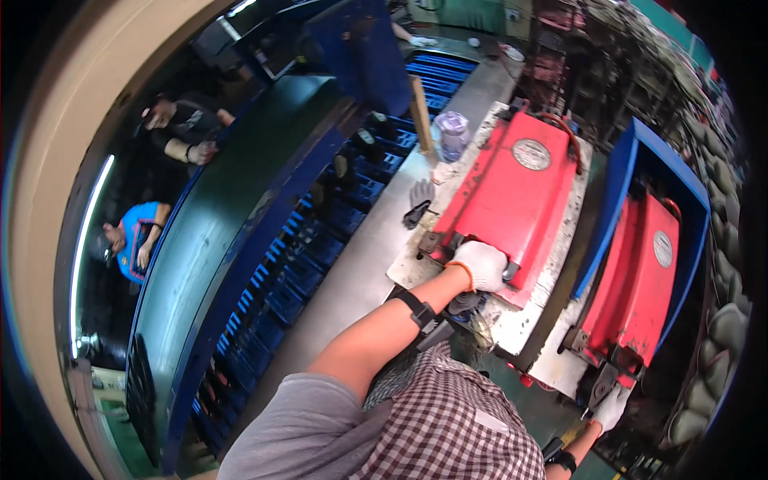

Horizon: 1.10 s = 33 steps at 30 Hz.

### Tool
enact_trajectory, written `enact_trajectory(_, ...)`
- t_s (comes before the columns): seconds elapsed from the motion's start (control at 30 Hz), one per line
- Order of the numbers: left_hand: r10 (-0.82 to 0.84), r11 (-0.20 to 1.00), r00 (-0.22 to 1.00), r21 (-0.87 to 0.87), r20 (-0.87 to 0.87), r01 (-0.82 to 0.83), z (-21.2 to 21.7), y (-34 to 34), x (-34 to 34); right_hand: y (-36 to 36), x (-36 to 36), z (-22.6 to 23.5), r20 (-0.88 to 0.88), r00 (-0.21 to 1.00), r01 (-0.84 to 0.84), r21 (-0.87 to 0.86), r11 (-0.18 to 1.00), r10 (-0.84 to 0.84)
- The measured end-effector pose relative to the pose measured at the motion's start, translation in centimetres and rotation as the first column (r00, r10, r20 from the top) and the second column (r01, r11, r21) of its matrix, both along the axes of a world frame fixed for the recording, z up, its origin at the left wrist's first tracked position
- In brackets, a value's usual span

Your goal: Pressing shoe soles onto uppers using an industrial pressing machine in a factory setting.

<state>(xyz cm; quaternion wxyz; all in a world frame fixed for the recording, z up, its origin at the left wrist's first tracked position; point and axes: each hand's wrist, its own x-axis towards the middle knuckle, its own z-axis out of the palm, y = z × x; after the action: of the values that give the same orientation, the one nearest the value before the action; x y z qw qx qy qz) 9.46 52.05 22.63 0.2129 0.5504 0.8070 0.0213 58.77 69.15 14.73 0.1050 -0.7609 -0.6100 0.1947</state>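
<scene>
My left hand (480, 266), in a white knitted glove with an orange cuff, is closed at the front edge of a red metal cover (524, 192). A dark handle (510, 273) shows beside its knuckles. That cover lies lowered on a worn white base (520, 326). Farther right, my right hand (612, 408), gloved too, is closed against the dark front latch (603, 386) of a second red cover (636, 280). What its fingers hold is hidden. The second cover also looks lowered, within a blue metal surround (688, 176).
Left of the white base runs a metal ledge (344, 280) with a grey glove (422, 192) and a clear purplish bottle (453, 136). Beyond are blue crates (300, 264) and a long green belt (216, 200), two people behind it. Racked shoe-shaped pieces (720, 336) line the right.
</scene>
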Motion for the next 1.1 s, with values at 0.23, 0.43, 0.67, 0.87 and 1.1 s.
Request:
enact_trajectory(0.23, -0.006, 1.0, 1.0, -0.002, -0.005, 0.006, -0.1, 0.1, 0.2, 1.1, 2.0, -2.3, -0.044, 0.999, -0.009, 0.076, 0.997, 0.012)
enact_trajectory(0.43, -0.005, 1.0, 1.0, -0.022, -0.011, 0.004, -0.1, 0.1, 0.1, 1.9, 3.0, -3.5, -0.081, 0.996, -0.021, 0.039, 0.999, 0.024)
enact_trajectory(0.67, -0.02, 1.0, 1.0, 0.005, -0.016, 0.02, -1.1, 0.2, -0.2, 1.6, 2.3, -3.1, -0.095, 0.995, -0.003, 0.083, 0.997, 0.011)
enact_trajectory(0.87, -0.022, 1.0, 1.0, 0.006, 0.001, 0.022, -0.9, 0.1, -0.2, 1.8, 2.8, -3.0, -0.085, 0.996, -0.033, 0.033, 0.999, 0.036)
enact_trajectory(1.1, -0.02, 1.0, 1.0, 0.016, 0.003, 0.019, -0.7, 0.1, -0.1, 1.6, 2.9, -3.8, -0.173, 0.98, -0.076, 0.122, 0.99, 0.097)
